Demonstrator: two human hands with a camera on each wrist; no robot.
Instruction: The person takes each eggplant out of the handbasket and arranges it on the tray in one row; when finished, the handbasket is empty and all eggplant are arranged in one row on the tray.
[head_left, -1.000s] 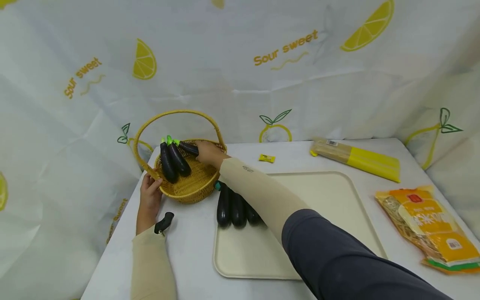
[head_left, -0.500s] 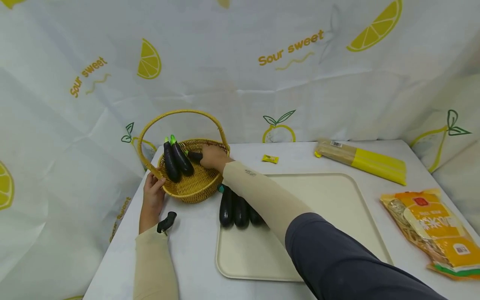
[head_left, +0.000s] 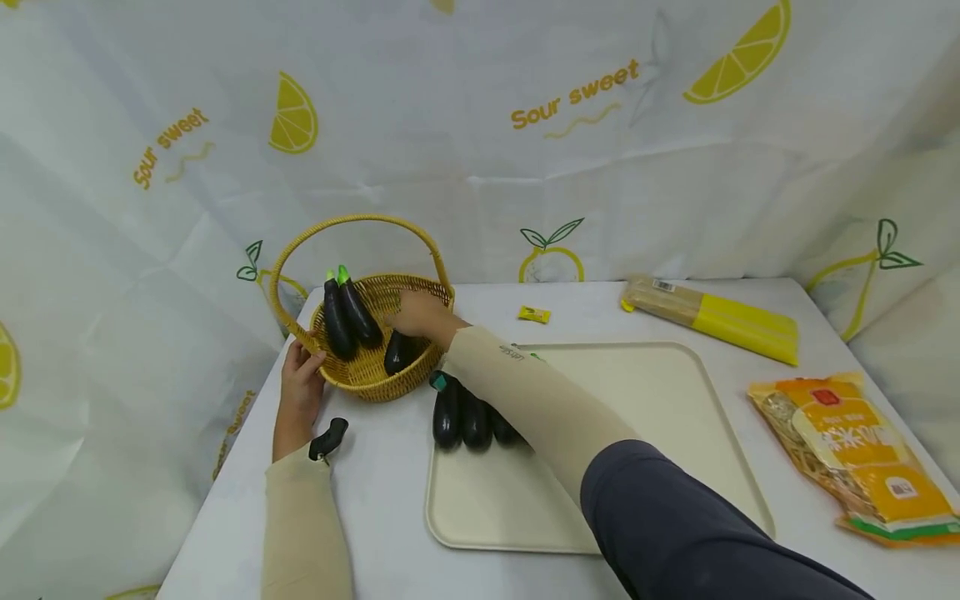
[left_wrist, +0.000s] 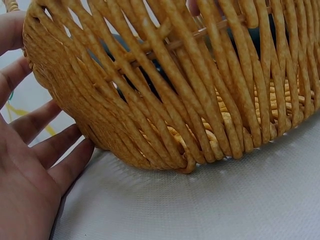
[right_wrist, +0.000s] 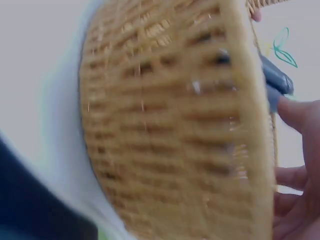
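In the head view, a yellow wicker basket (head_left: 367, 388) with a tall arched handle stands at the left. Two eggplants (head_left: 358, 315) lean side by side inside, green stems up. My left hand (head_left: 300, 387) grips the basket's left rim, its fingers along the outer wall in the left wrist view. Reaching over the basket's right side, my right hand (head_left: 420, 317) is right above another eggplant (head_left: 400, 353), partly hidden under it. The right wrist view shows its thumb (right_wrist: 300, 112) and fingers apart. Several eggplants (head_left: 447, 417) lie on the tray, partly covered by the right sleeve.
The cream tray (head_left: 517, 517) fills the table's middle. A small yellow packet (head_left: 534, 314) lies behind it. To the right are a long yellow-ended noodle pack (head_left: 712, 318) and an orange food bag (head_left: 862, 458). A printed white cloth (head_left: 465, 125) hangs behind the table.
My right hand has lowered an eggplant into the basket's right side and its fingers have come apart. That eggplant now lies with its thick end forward. The left hand stays at the rim.
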